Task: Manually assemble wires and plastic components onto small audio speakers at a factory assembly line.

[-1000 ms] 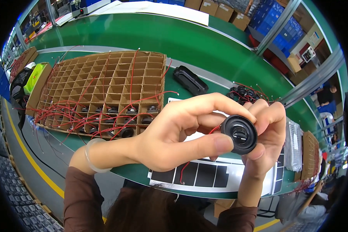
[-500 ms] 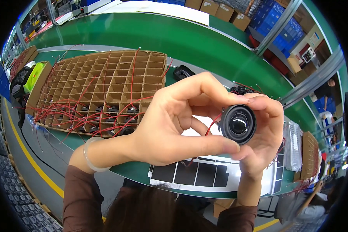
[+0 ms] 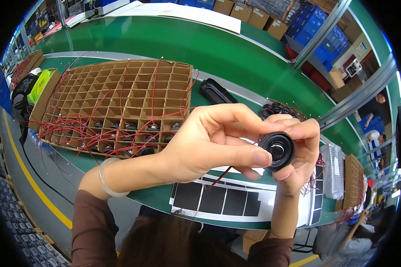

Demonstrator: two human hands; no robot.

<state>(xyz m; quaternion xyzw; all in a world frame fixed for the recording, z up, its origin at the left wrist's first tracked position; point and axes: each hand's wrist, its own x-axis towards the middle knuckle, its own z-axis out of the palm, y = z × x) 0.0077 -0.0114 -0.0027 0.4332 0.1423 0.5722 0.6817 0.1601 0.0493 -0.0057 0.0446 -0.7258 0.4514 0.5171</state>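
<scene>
A small round black speaker point(image 3: 278, 152) with a glossy domed centre is held up between my two hands, its front toward me. My left hand point(image 3: 209, 144) pinches its left side, thumb at the front edge and index finger along the top. My right hand point(image 3: 302, 147) grips the right side, with fingertips on the upper rim and the thumb at the bottom. A red wire point(image 3: 221, 176) hangs below my left fingers. Beneath my hands lie white sheets bearing black rectangular pieces point(image 3: 212, 200).
To the left stands a cardboard divider box point(image 3: 133, 89), its near cells holding speakers with tangled red wires. Behind my hands are a black case-like object point(image 3: 216, 91) and a pile of black speakers point(image 3: 278, 109). A clear plastic-wrapped stack point(image 3: 333, 171) stands right, before the green conveyor point(image 3: 165, 38).
Both hands and the speaker have come slightly lower, and the speaker has turned a little. My fingers have drawn closer together around it.
</scene>
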